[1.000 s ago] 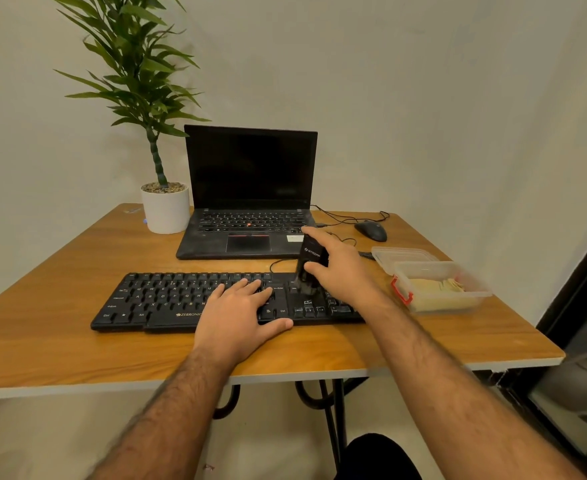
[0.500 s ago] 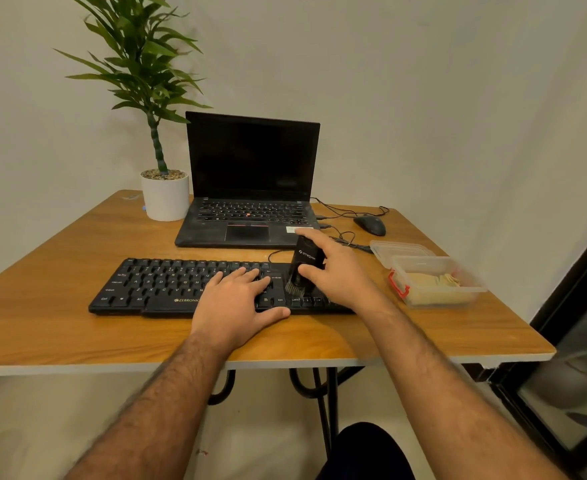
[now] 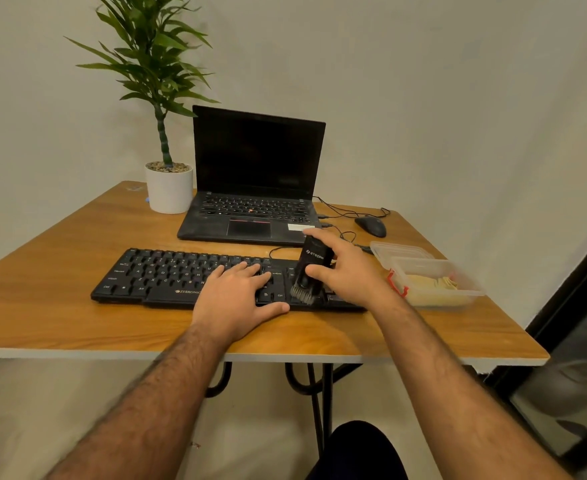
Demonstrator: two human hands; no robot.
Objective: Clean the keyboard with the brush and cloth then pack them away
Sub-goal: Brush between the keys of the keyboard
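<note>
A black keyboard [image 3: 167, 275] lies across the wooden table [image 3: 60, 306]. My left hand [image 3: 236, 299] rests flat on its middle keys, fingers straight, thumb near the front edge. My right hand [image 3: 347, 268] grips a black brush [image 3: 311, 268] upright, bristles down on the keys at the keyboard's right part. A yellowish cloth [image 3: 430, 285] lies inside a clear plastic box [image 3: 472, 292] to the right of the keyboard.
An open black laptop [image 3: 254, 174] stands behind the keyboard, with a potted plant [image 3: 169, 188] to its left. A black mouse [image 3: 371, 226] and cables lie at the back right. The box's clear lid [image 3: 399, 251] lies behind the box. The table's right edge is close to the box.
The brush has slid toward the keyboard's front edge, bristles lower on the keys. My head has moved, shifting the view. The left hand stays on the keyboard.
</note>
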